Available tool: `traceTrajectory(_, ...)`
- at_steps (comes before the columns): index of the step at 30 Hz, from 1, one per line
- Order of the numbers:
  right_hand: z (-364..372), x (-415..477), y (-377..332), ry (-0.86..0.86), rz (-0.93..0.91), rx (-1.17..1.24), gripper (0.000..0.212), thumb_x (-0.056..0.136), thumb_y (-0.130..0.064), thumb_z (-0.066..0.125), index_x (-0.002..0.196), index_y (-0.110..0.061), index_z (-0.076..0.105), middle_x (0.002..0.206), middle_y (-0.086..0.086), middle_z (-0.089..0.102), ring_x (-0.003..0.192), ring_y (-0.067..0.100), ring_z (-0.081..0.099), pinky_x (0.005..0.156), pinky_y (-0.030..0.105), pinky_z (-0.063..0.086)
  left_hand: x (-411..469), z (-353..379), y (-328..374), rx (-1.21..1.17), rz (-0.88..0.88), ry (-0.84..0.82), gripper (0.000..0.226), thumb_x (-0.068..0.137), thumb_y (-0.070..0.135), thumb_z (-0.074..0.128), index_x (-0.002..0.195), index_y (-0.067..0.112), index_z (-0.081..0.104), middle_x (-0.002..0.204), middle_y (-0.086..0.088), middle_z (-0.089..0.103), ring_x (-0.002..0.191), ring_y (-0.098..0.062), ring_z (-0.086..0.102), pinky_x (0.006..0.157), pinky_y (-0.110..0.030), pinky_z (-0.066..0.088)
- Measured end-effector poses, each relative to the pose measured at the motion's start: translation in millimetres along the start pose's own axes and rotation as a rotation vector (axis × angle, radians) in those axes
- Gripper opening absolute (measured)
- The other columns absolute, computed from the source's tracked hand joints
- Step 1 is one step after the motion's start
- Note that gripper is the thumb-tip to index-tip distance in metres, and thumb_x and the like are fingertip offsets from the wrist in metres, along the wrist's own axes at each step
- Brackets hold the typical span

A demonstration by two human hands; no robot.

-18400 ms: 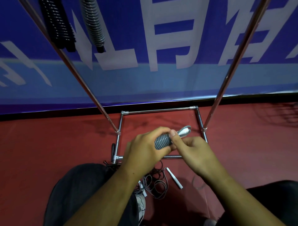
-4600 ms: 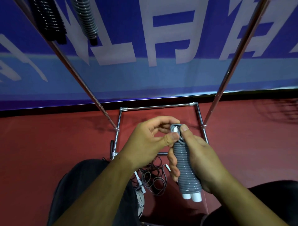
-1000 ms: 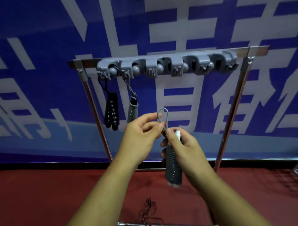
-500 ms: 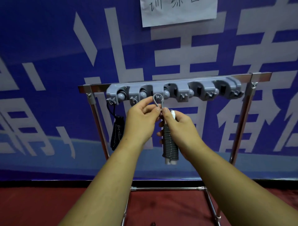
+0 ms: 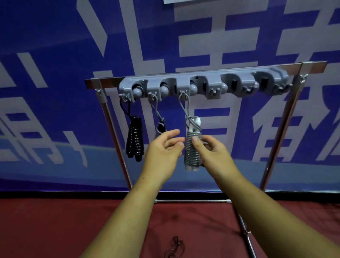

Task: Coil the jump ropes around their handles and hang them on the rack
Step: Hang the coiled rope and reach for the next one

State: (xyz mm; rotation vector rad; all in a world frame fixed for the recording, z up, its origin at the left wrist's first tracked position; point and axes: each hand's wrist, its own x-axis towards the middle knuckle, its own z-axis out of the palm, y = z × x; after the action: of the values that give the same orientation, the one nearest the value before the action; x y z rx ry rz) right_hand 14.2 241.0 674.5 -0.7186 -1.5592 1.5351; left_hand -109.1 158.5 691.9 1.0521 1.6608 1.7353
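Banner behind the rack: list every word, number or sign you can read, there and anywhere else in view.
Banner: large pale characters, cropped by the frame and crossed by the rack; none reads whole.
Paper sheet at the top edge: only its lower edge shows, no text readable.
Rack, ropes, floor: no lettering visible.

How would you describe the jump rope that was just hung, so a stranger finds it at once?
Find the grey hook bar atop the metal rack. Three coiled ropes hang at its left end; take the third one from the left, the grey jump rope. Unlike its neighbours, it has white handle tips, and the right hand touches it.
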Motion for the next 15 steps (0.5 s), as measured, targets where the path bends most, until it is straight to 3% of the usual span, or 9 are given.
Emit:
traceTrajectory(7,-9,-36,55,0.085,0.166,-0.055,0.007,0.099,-0.026,0.064,0.104,-0.022,0.067,0.107,0.014,0.073,0.100,0.025,0.072,0.075,0.033,0.058,-38,-5,-44,0.028,-0.066,-0.004,0.023,0.098,0.004,0.063,0.108,0.024,0.070,0.101,0.003,0.077,0.099,-0.011,0.073,0.077,-0.020,0.058)
traceTrajectory(12,-11,-78,103,0.067,0.297,-0.082,0.008,0.100,-0.023,0.062,0.099,-0.016,0.067,0.096,0.009,0.073,0.077,0.011,0.072,0.067,0.027,0.055,-67,-16,-85,0.083,-0.163,-0.042,0.022,0.099,0.008,0.063,0.100,0.027,0.073,0.096,0.007,0.079,0.096,-0.010,0.074,0.080,-0.023,0.058)
traceTrajectory(15,-5,-98,122,0.036,0.350,-0.110,0.015,0.101,-0.022,0.062,0.101,-0.008,0.068,0.093,0.006,0.074,0.073,0.012,0.069,0.066,0.029,0.054,-80,-20,-105,0.089,-0.206,-0.058,0.022,0.099,0.009,0.061,0.098,0.027,0.073,0.093,0.009,0.079,0.092,-0.009,0.074,0.083,-0.027,0.058)
